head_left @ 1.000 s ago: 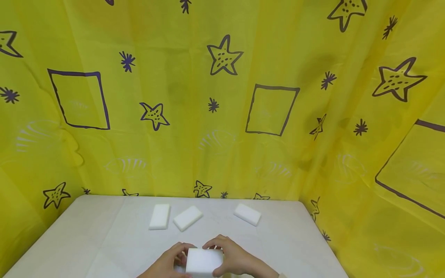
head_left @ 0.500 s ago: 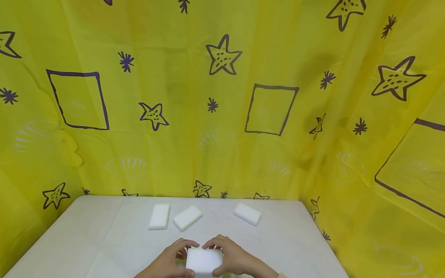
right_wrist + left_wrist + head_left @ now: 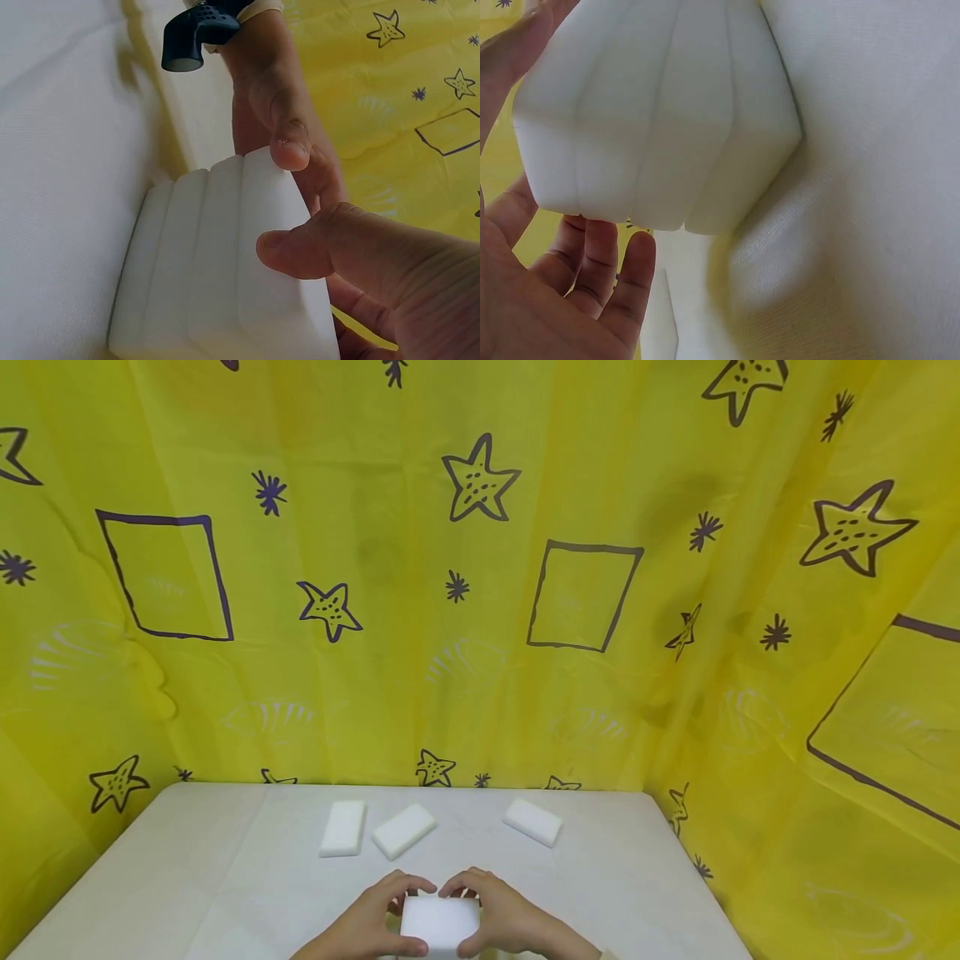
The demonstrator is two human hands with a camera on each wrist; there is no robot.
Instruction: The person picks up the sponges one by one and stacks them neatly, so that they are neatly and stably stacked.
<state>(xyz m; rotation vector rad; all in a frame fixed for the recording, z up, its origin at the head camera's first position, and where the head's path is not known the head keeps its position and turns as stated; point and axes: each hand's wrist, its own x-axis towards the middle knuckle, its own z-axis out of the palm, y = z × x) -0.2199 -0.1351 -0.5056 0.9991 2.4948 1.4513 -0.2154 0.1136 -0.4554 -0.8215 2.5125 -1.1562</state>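
Observation:
A stack of several white sponges (image 3: 441, 920) stands on the white table, lower middle of the head view. Its layers show edge-on in the left wrist view and the right wrist view. My left hand (image 3: 375, 918) grips the top sponge from the left, thumb at its near corner, fingers curved toward its far side. From the right, my right hand (image 3: 506, 914) holds the same top sponge, its thumb (image 3: 296, 251) pressed on it in the right wrist view. The stack's lower layers are mostly hidden from the head view.
Three loose white sponges lie farther back: one upright-angled at left (image 3: 342, 828), a slanted one beside it (image 3: 405, 831), another at right (image 3: 533, 822). A yellow curtain (image 3: 397, 693) with starfish drawings hangs behind and beside the white-covered table (image 3: 247, 868).
My left hand has shifted slightly right and closed in on the stack, its thumb sliding onto the near edge of the top sponge. My right hand and the loose sponges have stayed put.

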